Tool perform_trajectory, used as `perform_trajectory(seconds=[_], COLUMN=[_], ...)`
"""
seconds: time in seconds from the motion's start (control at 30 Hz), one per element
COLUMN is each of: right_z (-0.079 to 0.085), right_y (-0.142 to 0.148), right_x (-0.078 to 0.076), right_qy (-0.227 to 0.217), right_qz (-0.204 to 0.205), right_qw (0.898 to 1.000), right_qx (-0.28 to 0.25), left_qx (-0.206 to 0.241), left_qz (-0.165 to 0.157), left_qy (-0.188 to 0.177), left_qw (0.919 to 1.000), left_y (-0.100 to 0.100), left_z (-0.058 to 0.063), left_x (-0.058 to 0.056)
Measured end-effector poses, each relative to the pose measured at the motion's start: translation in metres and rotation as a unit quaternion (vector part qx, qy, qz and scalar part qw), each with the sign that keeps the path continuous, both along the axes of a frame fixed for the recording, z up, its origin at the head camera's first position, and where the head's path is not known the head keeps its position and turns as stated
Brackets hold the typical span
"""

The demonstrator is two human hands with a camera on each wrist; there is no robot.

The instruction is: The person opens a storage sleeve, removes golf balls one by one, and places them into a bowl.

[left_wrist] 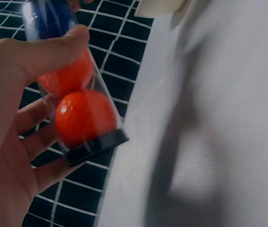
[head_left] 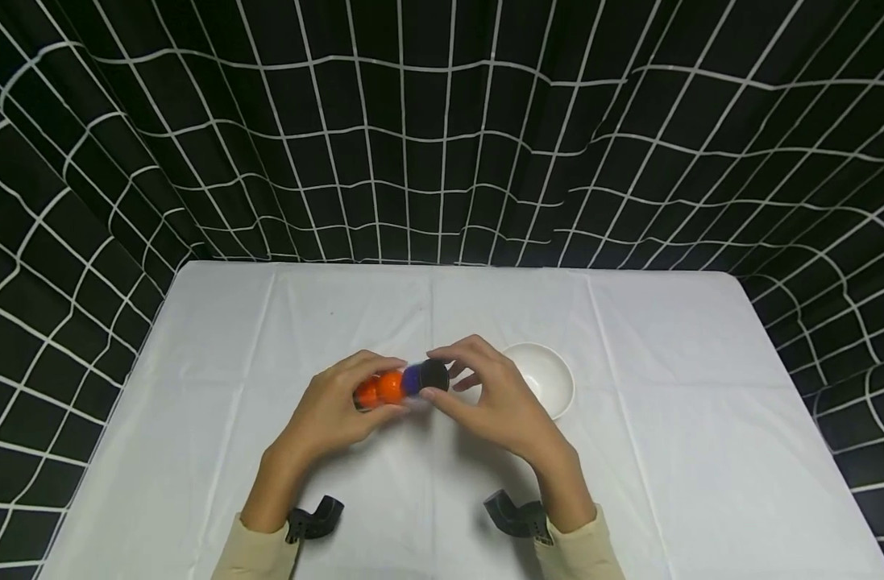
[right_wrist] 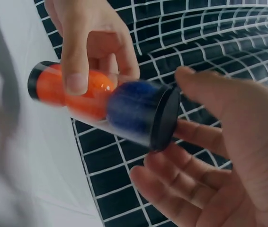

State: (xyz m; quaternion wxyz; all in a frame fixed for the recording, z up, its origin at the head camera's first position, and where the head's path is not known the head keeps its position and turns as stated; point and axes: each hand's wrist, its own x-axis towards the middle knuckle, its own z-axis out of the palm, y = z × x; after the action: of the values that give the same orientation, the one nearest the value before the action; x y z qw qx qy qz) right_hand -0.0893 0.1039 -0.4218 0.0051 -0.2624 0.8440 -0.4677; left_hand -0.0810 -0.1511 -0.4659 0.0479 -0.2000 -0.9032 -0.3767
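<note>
My left hand (head_left: 333, 403) grips a clear tube (right_wrist: 91, 111), thumb on the near side and fingers behind. Inside sit two orange balls (left_wrist: 87, 118) and a dark blue ball (right_wrist: 133, 106). A black end cap (left_wrist: 96, 147) closes the tube's left end. At its right end is another black cap (head_left: 434, 375). My right hand (head_left: 503, 403) is spread around this right cap, thumb and fingers curving to either side of it. In the right wrist view, a small gap shows between the thumb tip and the cap's edge. The tube is held over the white table.
A white bowl (head_left: 550, 379) stands on the white-covered table (head_left: 674, 354) just behind my right hand. Black curtains with a white grid (head_left: 427, 161) hang at the back and sides. Each wrist carries a black camera mount (head_left: 317, 518).
</note>
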Motion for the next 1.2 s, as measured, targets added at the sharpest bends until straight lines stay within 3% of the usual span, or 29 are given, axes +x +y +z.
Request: perform_trajectory(seconds=[0.23, 0.53, 0.83, 1.2], right_z=[0.001, -0.003, -0.003, -0.001], right_y=[-0.005, -0.014, -0.020, -0.023], right_x=[0.003, 0.002, 0.003, 0.005], right_qy=[0.016, -0.028, -0.067, -0.103], right_qz=[-0.029, -0.031, -0.049, -0.075], right_qw=[0.999, 0.998, 0.991, 0.984], right_qx=[-0.014, -0.056, -0.107, -0.125], left_qx=[-0.043, -0.068, -0.067, -0.063], left_qz=[0.010, 0.012, 0.010, 0.007], left_qy=[0.059, 0.040, 0.049, 0.067], left_qw=[0.9973, 0.9968, 0.9965, 0.9957], left_y=[-0.002, -0.008, -0.014, -0.014], left_z=[0.011, 0.021, 0.025, 0.027], left_x=[0.000, 0.000, -0.001, 0.001])
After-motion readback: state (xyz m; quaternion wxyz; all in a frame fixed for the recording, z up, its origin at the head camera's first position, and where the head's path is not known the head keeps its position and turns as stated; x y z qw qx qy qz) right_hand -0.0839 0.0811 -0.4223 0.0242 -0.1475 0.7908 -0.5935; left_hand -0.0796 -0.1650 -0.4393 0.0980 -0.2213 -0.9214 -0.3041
